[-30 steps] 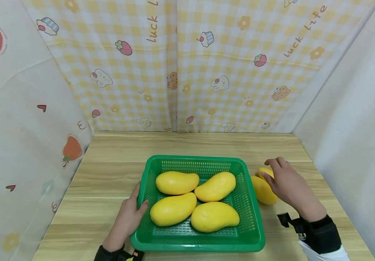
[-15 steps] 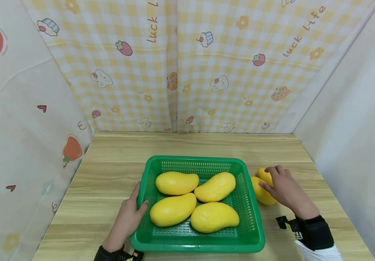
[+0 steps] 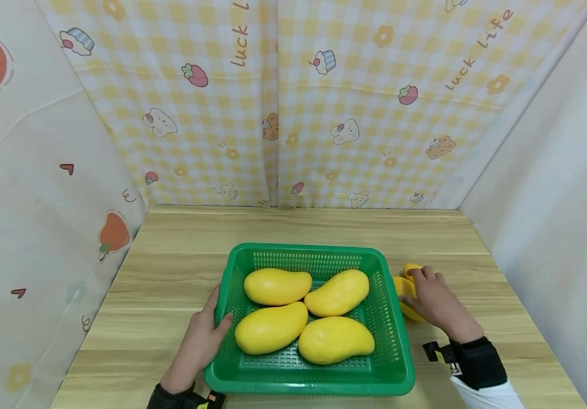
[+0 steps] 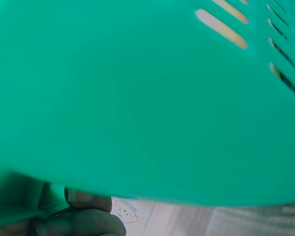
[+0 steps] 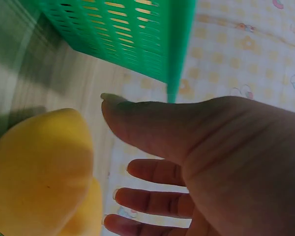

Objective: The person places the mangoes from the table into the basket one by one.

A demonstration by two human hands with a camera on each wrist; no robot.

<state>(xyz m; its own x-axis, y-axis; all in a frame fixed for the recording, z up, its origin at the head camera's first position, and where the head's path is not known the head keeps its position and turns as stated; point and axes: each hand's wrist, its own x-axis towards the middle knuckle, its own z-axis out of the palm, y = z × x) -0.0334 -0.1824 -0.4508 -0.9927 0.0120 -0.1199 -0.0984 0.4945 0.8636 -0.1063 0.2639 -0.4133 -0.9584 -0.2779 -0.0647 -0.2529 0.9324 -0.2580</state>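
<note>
A green plastic basket (image 3: 309,388) stands on the table with several yellow mangoes (image 3: 277,287) lying in it. My left hand (image 3: 198,341) grips its left side, thumb over the rim and fingers outside; the basket wall (image 4: 137,113) fills most of the left wrist view. Right of the basket lie two more mangoes, a nearer one (image 3: 402,285) and a farther one (image 3: 410,268), both partly hidden by my right hand (image 3: 439,301). In the right wrist view, that hand's thumb and fingers are spread, with a gap between them and the nearer mango (image 5: 39,167).
The wooden tabletop (image 3: 191,238) extends around the basket. A checked cloth (image 3: 212,113) hangs behind it, and white cloths close off the left (image 3: 28,227) and right (image 3: 554,199) sides. Each wrist wears a black band (image 3: 479,363) with a small camera.
My right hand has moved left and slightly toward me, covering more of the two outside mangoes. My left hand and the basket stay where they were.
</note>
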